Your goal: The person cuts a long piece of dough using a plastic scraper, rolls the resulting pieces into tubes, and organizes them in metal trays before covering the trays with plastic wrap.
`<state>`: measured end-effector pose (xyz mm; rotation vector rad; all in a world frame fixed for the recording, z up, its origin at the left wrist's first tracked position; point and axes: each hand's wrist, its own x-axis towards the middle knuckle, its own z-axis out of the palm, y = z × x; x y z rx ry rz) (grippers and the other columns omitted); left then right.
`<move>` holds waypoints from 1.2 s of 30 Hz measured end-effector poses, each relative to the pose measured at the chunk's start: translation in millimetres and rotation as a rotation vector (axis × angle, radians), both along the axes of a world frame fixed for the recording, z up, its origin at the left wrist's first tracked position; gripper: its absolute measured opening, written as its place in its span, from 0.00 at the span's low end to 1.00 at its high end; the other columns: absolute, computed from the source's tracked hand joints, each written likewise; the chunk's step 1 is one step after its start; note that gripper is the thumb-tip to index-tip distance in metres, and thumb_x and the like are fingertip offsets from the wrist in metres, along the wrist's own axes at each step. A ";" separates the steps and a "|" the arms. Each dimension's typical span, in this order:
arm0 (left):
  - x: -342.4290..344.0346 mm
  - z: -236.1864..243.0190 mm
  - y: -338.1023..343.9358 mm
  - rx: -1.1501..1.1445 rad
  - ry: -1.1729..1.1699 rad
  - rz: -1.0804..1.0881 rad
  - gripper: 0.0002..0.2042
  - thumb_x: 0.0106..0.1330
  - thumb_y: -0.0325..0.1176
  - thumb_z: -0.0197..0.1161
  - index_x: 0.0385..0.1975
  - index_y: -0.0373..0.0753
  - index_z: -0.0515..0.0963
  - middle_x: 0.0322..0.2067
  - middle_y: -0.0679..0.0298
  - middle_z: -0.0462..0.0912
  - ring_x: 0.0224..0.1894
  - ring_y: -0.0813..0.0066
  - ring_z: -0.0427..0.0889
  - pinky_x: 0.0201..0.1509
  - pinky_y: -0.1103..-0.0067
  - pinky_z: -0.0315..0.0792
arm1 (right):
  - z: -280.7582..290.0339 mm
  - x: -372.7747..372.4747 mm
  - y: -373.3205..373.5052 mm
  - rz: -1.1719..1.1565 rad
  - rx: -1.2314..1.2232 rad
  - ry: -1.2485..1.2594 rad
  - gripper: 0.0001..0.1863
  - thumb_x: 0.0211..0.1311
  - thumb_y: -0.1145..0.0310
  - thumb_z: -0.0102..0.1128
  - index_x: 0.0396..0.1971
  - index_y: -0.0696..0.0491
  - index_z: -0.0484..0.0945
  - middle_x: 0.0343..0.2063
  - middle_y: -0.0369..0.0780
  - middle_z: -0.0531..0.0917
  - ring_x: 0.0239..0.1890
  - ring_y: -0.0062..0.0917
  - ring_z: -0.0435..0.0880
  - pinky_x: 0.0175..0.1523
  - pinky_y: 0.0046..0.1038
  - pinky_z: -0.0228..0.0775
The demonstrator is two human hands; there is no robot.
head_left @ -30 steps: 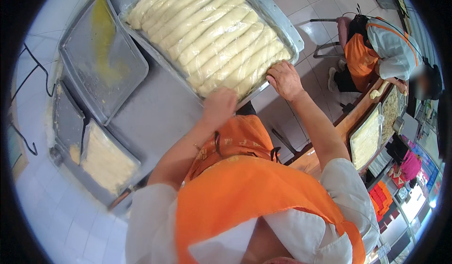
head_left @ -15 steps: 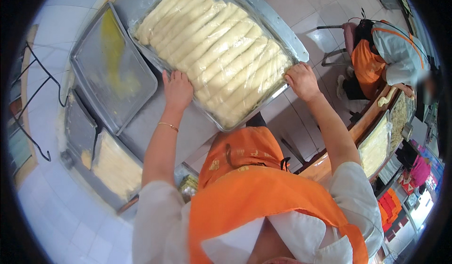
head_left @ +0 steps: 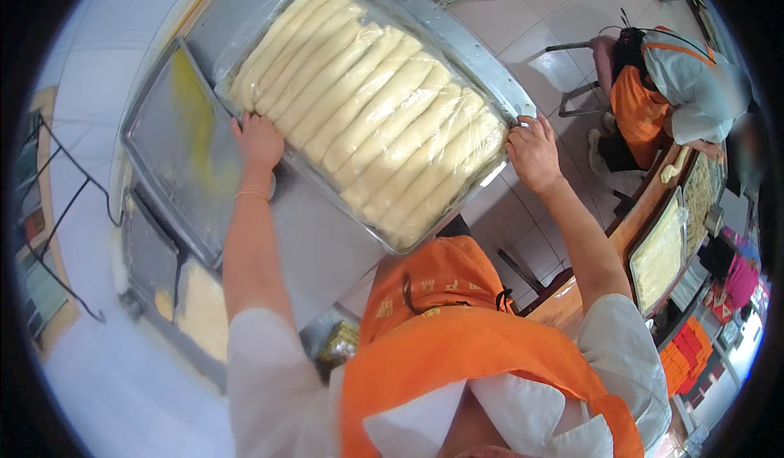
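Note:
In front of me lies a metal tray (head_left: 371,228) filled with several long, pale dough rolls (head_left: 359,115) set side by side. A sheet of clear plastic film (head_left: 465,144) covers the rolls, wrinkled and shiny toward the right end. At the tray's left edge, my left hand (head_left: 260,143) has its fingers curled over the rim. My right hand (head_left: 534,154) is at the right corner, fingers bent around the edge where the film ends. Whether either hand pinches film along with the rim is hard to see.
An oil-smeared metal tray (head_left: 184,140) is on the left, with a dough-filled tray (head_left: 202,307) below it. A black wire rack (head_left: 65,213) stands at far left. On the right a co-worker in an orange apron (head_left: 641,119) leans over a wooden table (head_left: 629,233) holding another tray (head_left: 657,258).
My left hand has slid along the tray's left edge toward its far corner. My right hand stays at the right corner, its grip slightly shifted. The view has moved a little.

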<state>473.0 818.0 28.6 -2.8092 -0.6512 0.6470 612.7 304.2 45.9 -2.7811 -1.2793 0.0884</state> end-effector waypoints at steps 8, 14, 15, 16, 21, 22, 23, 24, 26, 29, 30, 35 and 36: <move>24.7 -40.0 76.4 -0.111 -0.676 0.017 0.26 0.69 0.49 0.54 0.54 0.30 0.72 0.53 0.43 0.75 0.54 0.42 0.75 0.61 0.61 0.69 | 1.4 -18.5 10.8 -0.227 0.092 -0.001 0.13 0.57 0.70 0.61 0.44 0.49 0.80 0.48 0.32 0.82 0.60 0.34 0.72 0.69 0.44 0.55; 86.7 -7.5 41.7 0.063 -0.234 0.225 0.30 0.70 0.54 0.52 0.61 0.34 0.69 0.58 0.45 0.72 0.59 0.47 0.73 0.59 0.58 0.70 | 17.7 -5.3 47.1 -0.343 0.232 0.081 0.20 0.57 0.71 0.60 0.51 0.53 0.77 0.45 0.43 0.79 0.52 0.39 0.75 0.58 0.40 0.67; 87.8 -9.8 37.6 0.089 -0.298 0.170 0.29 0.70 0.55 0.51 0.62 0.37 0.69 0.58 0.47 0.72 0.59 0.47 0.73 0.60 0.58 0.70 | 15.0 0.3 61.3 -0.349 0.253 0.159 0.20 0.58 0.71 0.60 0.52 0.54 0.76 0.46 0.43 0.79 0.53 0.40 0.75 0.59 0.40 0.67; 85.7 -12.8 36.5 0.121 -0.369 0.121 0.28 0.71 0.55 0.51 0.62 0.40 0.70 0.59 0.48 0.72 0.59 0.47 0.73 0.60 0.58 0.69 | 13.5 6.9 76.0 -0.347 0.281 0.231 0.21 0.59 0.71 0.60 0.53 0.55 0.75 0.48 0.44 0.79 0.54 0.40 0.75 0.59 0.39 0.68; 80.9 -51.5 65.6 -0.001 -0.525 0.221 0.25 0.71 0.53 0.50 0.66 0.52 0.69 0.60 0.52 0.72 0.63 0.51 0.71 0.63 0.59 0.67 | -12.5 22.4 119.9 -0.358 0.137 0.273 0.24 0.60 0.66 0.58 0.56 0.57 0.71 0.46 0.46 0.78 0.50 0.42 0.76 0.56 0.39 0.69; 87.2 -41.9 67.7 -0.062 -0.481 0.261 0.26 0.71 0.53 0.51 0.66 0.53 0.68 0.60 0.52 0.72 0.63 0.52 0.71 0.63 0.59 0.67 | -4.7 24.3 124.5 -0.365 0.096 0.285 0.24 0.61 0.66 0.58 0.57 0.57 0.70 0.46 0.47 0.78 0.50 0.42 0.76 0.56 0.39 0.70; 93.0 -36.0 68.2 -0.122 -0.437 0.302 0.26 0.71 0.53 0.51 0.67 0.54 0.67 0.60 0.52 0.72 0.63 0.53 0.70 0.64 0.59 0.66 | 2.4 29.3 129.5 -0.291 0.208 0.190 0.25 0.62 0.66 0.57 0.58 0.60 0.70 0.48 0.48 0.77 0.52 0.43 0.76 0.58 0.39 0.69; 95.5 -46.5 74.8 -0.159 -0.436 0.242 0.26 0.71 0.53 0.51 0.67 0.54 0.67 0.60 0.52 0.72 0.63 0.53 0.71 0.63 0.59 0.67 | -0.7 31.2 135.4 -0.262 0.307 0.198 0.26 0.62 0.66 0.57 0.59 0.60 0.69 0.49 0.49 0.77 0.52 0.43 0.75 0.58 0.39 0.69; 87.8 -53.1 101.4 -0.194 -0.451 0.152 0.26 0.71 0.52 0.52 0.67 0.54 0.67 0.59 0.52 0.72 0.62 0.54 0.72 0.63 0.59 0.67 | -2.8 38.6 161.5 -0.158 0.531 0.215 0.27 0.63 0.65 0.57 0.60 0.61 0.68 0.50 0.49 0.77 0.53 0.44 0.75 0.58 0.40 0.69; 97.3 -45.9 84.6 -0.163 -0.459 0.115 0.24 0.71 0.51 0.53 0.66 0.54 0.69 0.56 0.52 0.74 0.58 0.54 0.74 0.61 0.59 0.68 | -37.7 49.3 183.4 -0.272 0.471 0.228 0.27 0.62 0.67 0.59 0.59 0.62 0.69 0.52 0.50 0.76 0.54 0.44 0.75 0.60 0.39 0.69; 108.4 -38.8 76.1 -0.140 -0.412 0.143 0.24 0.71 0.50 0.53 0.65 0.54 0.69 0.55 0.53 0.74 0.57 0.54 0.74 0.61 0.59 0.68 | -46.2 54.0 187.0 -0.322 0.439 0.242 0.26 0.62 0.67 0.59 0.59 0.63 0.69 0.52 0.50 0.76 0.54 0.45 0.75 0.60 0.39 0.68; 122.8 -29.0 74.7 -0.091 -0.495 0.021 0.23 0.70 0.48 0.55 0.64 0.55 0.70 0.52 0.56 0.73 0.55 0.58 0.74 0.59 0.58 0.68 | -14.8 79.0 235.3 -0.192 0.522 0.256 0.27 0.65 0.63 0.57 0.58 0.64 0.68 0.51 0.53 0.76 0.55 0.45 0.75 0.60 0.40 0.68; 121.4 -32.4 73.0 -0.115 -0.520 0.033 0.23 0.70 0.48 0.55 0.64 0.54 0.71 0.53 0.57 0.73 0.55 0.58 0.74 0.59 0.57 0.67 | -15.2 87.3 249.6 -0.120 0.644 0.218 0.27 0.65 0.62 0.56 0.58 0.64 0.68 0.51 0.53 0.76 0.55 0.45 0.75 0.60 0.40 0.68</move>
